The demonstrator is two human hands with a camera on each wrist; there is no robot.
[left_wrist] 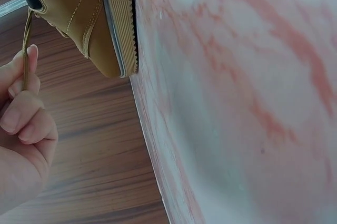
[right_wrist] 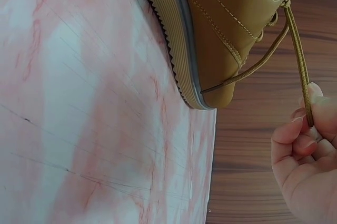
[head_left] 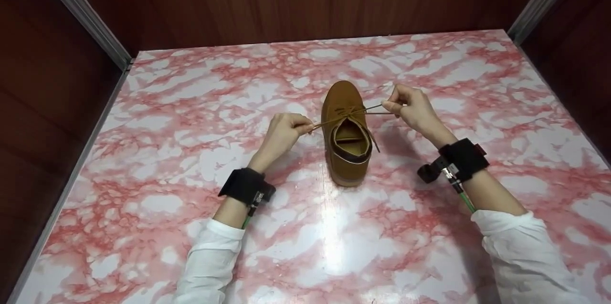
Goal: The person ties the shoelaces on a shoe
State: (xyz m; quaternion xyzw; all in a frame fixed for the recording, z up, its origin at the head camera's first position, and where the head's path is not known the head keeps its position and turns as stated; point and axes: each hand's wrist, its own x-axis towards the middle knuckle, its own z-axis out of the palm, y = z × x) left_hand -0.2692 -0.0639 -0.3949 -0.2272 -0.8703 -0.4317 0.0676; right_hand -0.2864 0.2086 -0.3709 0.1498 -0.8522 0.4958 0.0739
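Note:
A tan lace-up shoe [head_left: 342,95] stands upright on its sole, toe pointing away from me. To its left, my left hand [head_left: 285,131] pinches a doubled length of shoelace [left_wrist: 25,50] between thumb and fingers. On the other side, my right hand [head_left: 415,108] pinches another part of the lace [right_wrist: 301,66], drawn out taut from the shoe. The laces meet at a small knot [right_wrist: 286,3] over the tongue. A loose lace end [right_wrist: 253,70] hangs down the shoe's side toward the toe. Both hands are raised off the table.
The shoe is on a red-and-white marbled table [head_left: 191,151]. Dark wood-grain panels [head_left: 305,3] stand behind it and at both sides, with metal posts [head_left: 83,13] at the corners. Each wrist wears a black strap [head_left: 464,158] with a camera and green cable.

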